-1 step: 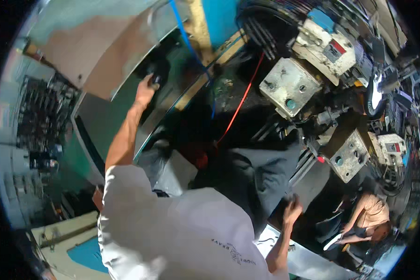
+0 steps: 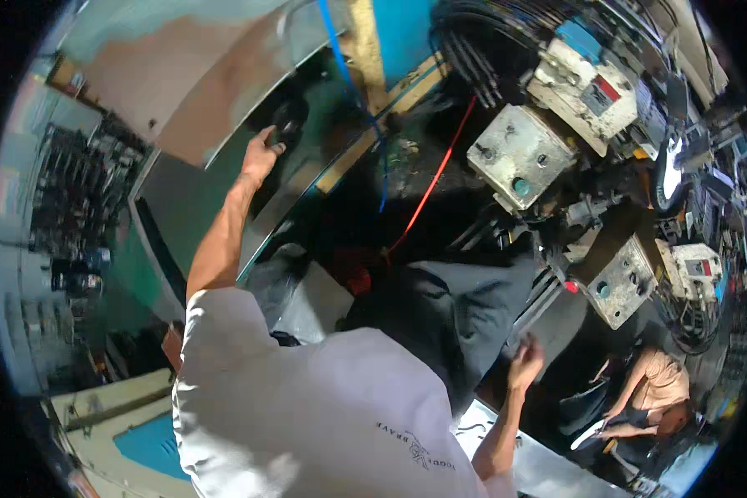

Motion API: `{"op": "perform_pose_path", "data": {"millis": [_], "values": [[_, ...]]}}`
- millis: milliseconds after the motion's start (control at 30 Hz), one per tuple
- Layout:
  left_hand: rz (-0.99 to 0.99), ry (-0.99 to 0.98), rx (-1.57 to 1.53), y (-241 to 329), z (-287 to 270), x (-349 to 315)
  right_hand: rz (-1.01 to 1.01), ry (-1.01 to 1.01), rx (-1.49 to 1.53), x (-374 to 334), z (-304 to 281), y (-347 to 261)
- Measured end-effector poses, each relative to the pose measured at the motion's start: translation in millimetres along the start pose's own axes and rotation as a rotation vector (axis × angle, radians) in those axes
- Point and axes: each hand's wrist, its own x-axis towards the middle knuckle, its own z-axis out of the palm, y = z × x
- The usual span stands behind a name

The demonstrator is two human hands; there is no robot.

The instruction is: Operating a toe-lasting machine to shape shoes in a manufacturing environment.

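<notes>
My left hand point(image 2: 261, 158) is stretched out to the far left, over a dark green surface point(image 2: 192, 195). Its fingers are curled against a black rounded object point(image 2: 290, 121), whose kind I cannot make out in the shadow. At the lower right, beside my dark trousers point(image 2: 465, 307), my right hand point(image 2: 526, 363) hangs in the air. Its fingers are loosely bent and somewhat apart, and I see nothing in them.
A brown board point(image 2: 183, 91) lies at the far left. Machines with worn control boxes point(image 2: 519, 158) stand on the right. A red cable point(image 2: 440, 174) and a blue hose point(image 2: 340, 62) run ahead of me. Another person point(image 2: 651, 390) sits bent over at the lower right.
My right hand has shifted slightly right, away from my trousers, and its fingers look looser. My left hand stays by the black object. The whole view has shifted a little.
</notes>
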Motion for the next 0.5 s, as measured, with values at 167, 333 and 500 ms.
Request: {"op": "perform_pose_path", "data": {"millis": [167,333,500], "values": [[-0.068,-0.095,0.091,-67,-106,-122,-0.235,-0.108,0.101,91,45,-101],[-0.451,-0.258,0.219,-217,-191,-350,-0.311,-0.483,0.053,92,81,-120],[-0.610,-0.487,0.178,-287,-140,-562,-0.406,-0.602,-0.057,98,92,-87]]}}
